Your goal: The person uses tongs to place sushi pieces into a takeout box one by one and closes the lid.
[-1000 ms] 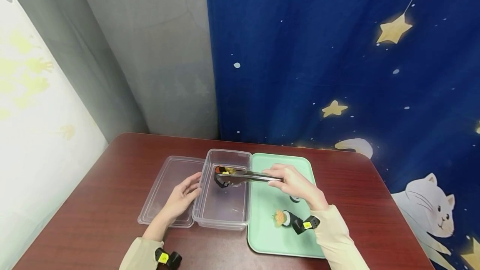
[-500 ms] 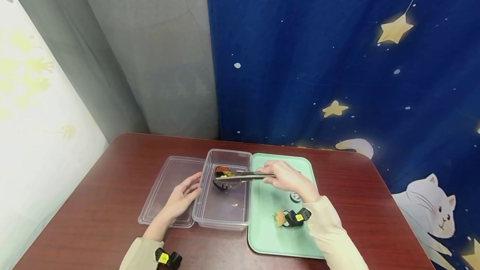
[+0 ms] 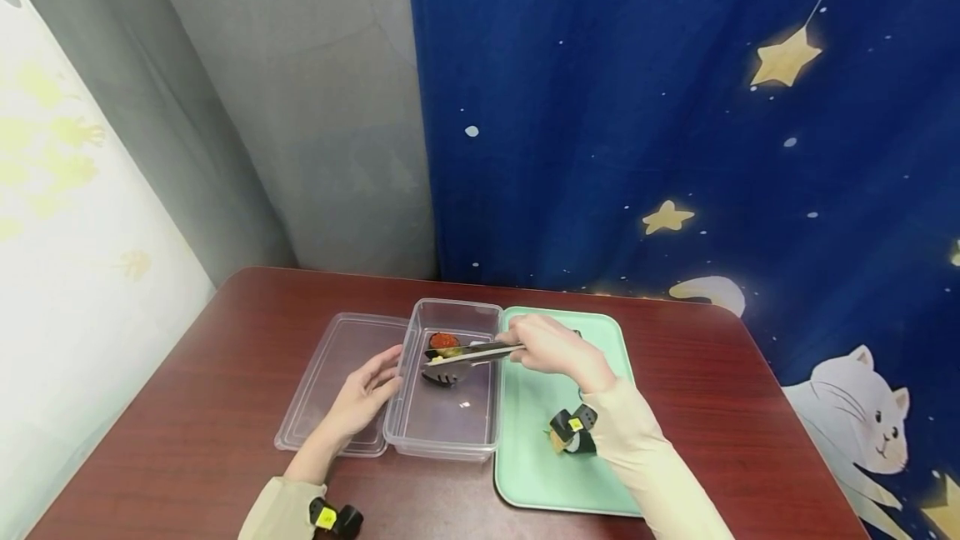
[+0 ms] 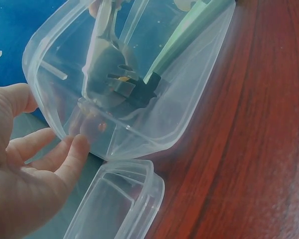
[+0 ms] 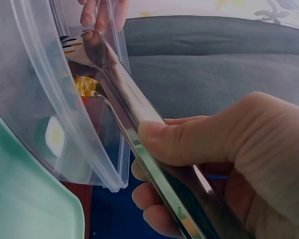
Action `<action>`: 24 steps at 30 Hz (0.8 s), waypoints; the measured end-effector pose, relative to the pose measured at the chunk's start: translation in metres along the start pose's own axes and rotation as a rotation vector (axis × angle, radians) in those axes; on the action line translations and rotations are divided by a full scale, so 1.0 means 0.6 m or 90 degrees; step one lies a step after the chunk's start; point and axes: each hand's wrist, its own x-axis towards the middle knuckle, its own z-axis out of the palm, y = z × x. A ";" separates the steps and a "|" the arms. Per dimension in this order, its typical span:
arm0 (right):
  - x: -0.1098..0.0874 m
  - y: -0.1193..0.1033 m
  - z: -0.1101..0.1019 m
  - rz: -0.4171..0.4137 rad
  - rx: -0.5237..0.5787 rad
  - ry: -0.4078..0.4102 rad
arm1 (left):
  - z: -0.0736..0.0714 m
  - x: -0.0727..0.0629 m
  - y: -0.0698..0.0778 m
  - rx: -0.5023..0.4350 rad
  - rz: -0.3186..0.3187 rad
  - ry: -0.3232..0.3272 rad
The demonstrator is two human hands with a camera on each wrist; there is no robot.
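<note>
My right hand (image 3: 551,347) grips metal tongs (image 5: 132,107), thumb on one arm and fingers below the other. Their heads reach down inside a clear plastic container (image 3: 450,432), around a dark-wrapped sushi piece with yellow topping (image 5: 85,85). Right behind it in the container sits a sushi piece topped with orange-red roe (image 3: 445,341). A white piece with a pale yellow centre (image 5: 55,137) shows through the container wall in the right wrist view. My left hand (image 3: 362,397) rests its extended fingers against the container's left wall, fingertips at the rim in the left wrist view.
A clear lid (image 3: 322,382) lies left of the container, partly under my left hand. Against its right side stands a mint-green tray (image 3: 536,482), with a dark-wrapped sushi roll (image 3: 579,443) on it, partly hidden by the wrist camera (image 3: 573,422).
My right hand has moved left with the tongs, and their heads have shifted slightly nearer me inside the container. The roe-topped piece now shows more fully. My left hand has stayed put.
</note>
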 end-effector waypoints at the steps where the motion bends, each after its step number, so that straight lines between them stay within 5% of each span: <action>1: 0.003 -0.001 0.000 -0.004 -0.008 -0.002 | 0.000 0.000 0.000 0.000 -0.001 0.001; 24: 0.025 -0.026 -0.004 0.008 -0.032 -0.029 | -0.001 -0.001 0.000 -0.012 0.005 -0.003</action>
